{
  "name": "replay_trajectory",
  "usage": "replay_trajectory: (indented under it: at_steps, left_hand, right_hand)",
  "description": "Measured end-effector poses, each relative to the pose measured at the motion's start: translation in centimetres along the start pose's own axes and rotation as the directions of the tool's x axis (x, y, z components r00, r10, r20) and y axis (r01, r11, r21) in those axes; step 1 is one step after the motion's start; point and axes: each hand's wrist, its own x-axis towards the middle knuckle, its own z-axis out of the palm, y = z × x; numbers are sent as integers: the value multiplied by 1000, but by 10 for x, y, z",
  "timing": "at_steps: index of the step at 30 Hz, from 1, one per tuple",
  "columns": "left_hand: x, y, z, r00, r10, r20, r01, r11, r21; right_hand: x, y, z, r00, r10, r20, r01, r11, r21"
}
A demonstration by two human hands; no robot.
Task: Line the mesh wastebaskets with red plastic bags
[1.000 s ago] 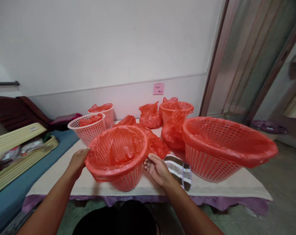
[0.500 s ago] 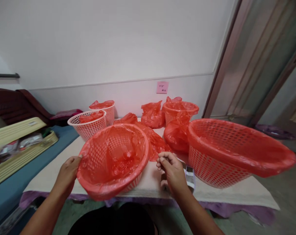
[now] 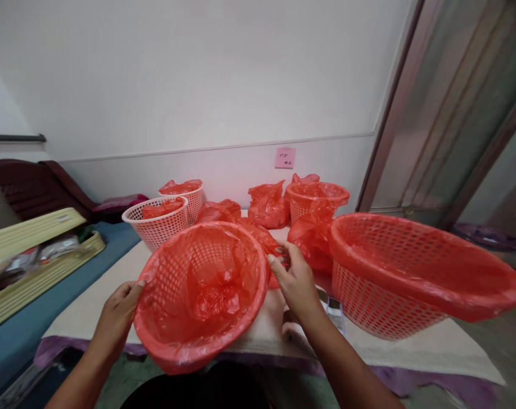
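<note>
A white perforated basket [image 3: 224,272] lined with a red plastic bag is tilted toward me at the front of the table, its liner folded over the rim. On its left edge, my left hand [image 3: 118,309] grips the rim, thumb on top. My right hand [image 3: 295,278] is beside the right edge, thumb and fingers apart. The thumb tip is close to the rim; I cannot tell whether it touches. Under my right wrist lies a folded cloth [image 3: 294,329], brown and white, partly covered by the arm.
A larger red-lined basket [image 3: 386,289] stands at the right. Behind are filled red bags [image 3: 269,207], another red-lined basket [image 3: 317,196] and two white baskets [image 3: 155,224] with red bags inside. At left, an open yellowish case [image 3: 40,278] lies on a blue surface. A pink note [image 3: 285,158] is on the wall.
The basket in my left hand has tipped further toward me and shifted slightly right. My right hand has moved up and left to its right rim, its fingers parting from a pinch.
</note>
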Motion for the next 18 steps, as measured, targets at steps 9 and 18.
replay_trajectory:
  at_steps: [9, 18]
  left_hand:
    - [-19, -19, -7, 997, -66, 28, 69, 992, -110]
    - [-3, 13, -50, 981, 176, 81, -192, 940, 284]
  right_hand:
    - [9, -6, 29, 961, -70, 266, 176, 900, -399]
    - [-22, -3, 18, 950, -186, 252, 278, 871, -405]
